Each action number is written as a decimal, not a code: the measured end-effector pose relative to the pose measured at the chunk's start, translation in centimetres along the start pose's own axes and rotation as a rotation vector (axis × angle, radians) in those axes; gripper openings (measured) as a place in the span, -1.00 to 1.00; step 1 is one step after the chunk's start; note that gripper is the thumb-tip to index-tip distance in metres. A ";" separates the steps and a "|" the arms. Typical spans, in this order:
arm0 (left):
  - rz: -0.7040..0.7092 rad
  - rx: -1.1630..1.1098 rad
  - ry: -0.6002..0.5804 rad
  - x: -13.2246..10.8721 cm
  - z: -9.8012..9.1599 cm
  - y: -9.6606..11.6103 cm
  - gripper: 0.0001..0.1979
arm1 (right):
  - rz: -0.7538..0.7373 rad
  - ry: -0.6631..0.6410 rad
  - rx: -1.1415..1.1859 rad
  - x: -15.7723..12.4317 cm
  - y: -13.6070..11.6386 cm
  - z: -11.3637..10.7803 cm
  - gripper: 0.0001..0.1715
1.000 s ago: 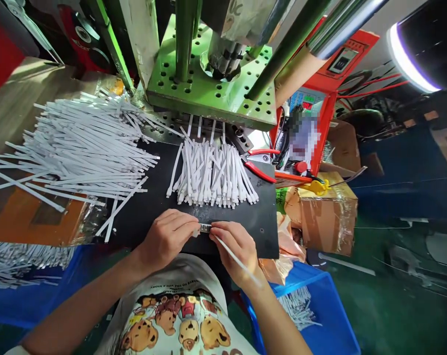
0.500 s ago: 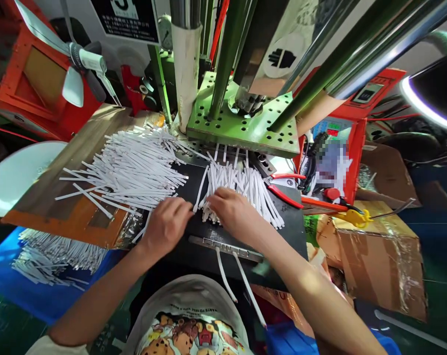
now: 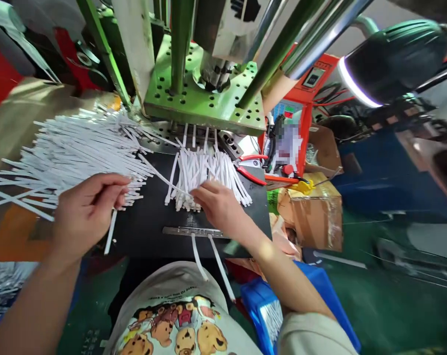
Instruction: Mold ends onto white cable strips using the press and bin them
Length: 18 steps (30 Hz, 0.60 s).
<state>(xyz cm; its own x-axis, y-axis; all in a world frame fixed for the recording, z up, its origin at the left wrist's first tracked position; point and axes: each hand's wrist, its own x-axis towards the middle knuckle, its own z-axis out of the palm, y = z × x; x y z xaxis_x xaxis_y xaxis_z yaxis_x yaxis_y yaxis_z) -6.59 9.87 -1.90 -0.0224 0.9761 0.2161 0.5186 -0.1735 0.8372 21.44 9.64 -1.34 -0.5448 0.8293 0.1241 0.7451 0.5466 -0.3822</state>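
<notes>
My right hand [image 3: 223, 207] is closed on the end of a white strip [image 3: 160, 175], which stretches up and left to the large pile. Right beside that hand lies a smaller pile of white strips [image 3: 208, 170] on the black work surface. My left hand [image 3: 88, 212] is over the near right edge of the large pile of white strips [image 3: 83, 148], thumb and fingers pressed together; whether anything is between them I cannot make out. Below my right hand, a slotted metal bar [image 3: 179, 230] has two white strips hanging from it toward my lap.
A green perforated press plate [image 3: 204, 106] stands behind the small pile, with several strips under its front edge. Red-handled pliers [image 3: 251, 178] lie to the right. A round lamp [image 3: 356, 81], cardboard boxes [image 3: 315, 222] and a blue bin [image 3: 319, 281] are farther right.
My view has swung to the right. My left hand has moved left, away from my right hand, to the large pile. A strip now runs from that pile to my right fingers.
</notes>
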 end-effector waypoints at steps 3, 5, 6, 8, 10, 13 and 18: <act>-0.157 -0.295 -0.005 -1.7 0.7 0.5 -0.77 | 0.160 0.223 0.254 -7.4 0.2 1.3 -0.84; -0.083 -0.320 -0.039 -3.0 2.2 0.5 -0.75 | 0.235 0.328 0.359 -10.6 0.1 2.8 -0.88; -0.001 -0.279 -0.071 -3.7 3.0 0.5 -0.78 | 0.257 0.359 0.386 -11.6 0.0 3.6 -0.87; 0.191 -0.168 -0.150 -5.0 4.7 0.2 -0.84 | 0.261 0.412 0.401 -12.5 -0.4 4.8 -0.84; 0.336 -0.110 -0.235 -5.9 6.0 0.0 -0.84 | 0.238 0.448 0.393 -12.5 -0.6 5.4 -0.82; 0.442 -0.114 -0.295 -6.7 7.3 0.0 -0.84 | 0.210 0.438 0.377 -12.3 -0.7 5.3 -0.80; 0.542 -0.005 -0.364 -6.6 7.8 0.0 -0.84 | 0.174 0.367 0.323 -12.4 -0.4 5.2 -0.78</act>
<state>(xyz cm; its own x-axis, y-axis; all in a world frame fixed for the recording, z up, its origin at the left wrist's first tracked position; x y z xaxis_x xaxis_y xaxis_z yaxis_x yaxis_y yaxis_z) 0.20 4.44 -7.23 0.5326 0.7319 0.4251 0.3709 -0.6533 0.6600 25.85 -1.44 -7.48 -0.2094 0.9222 0.3251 0.6243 0.3820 -0.6814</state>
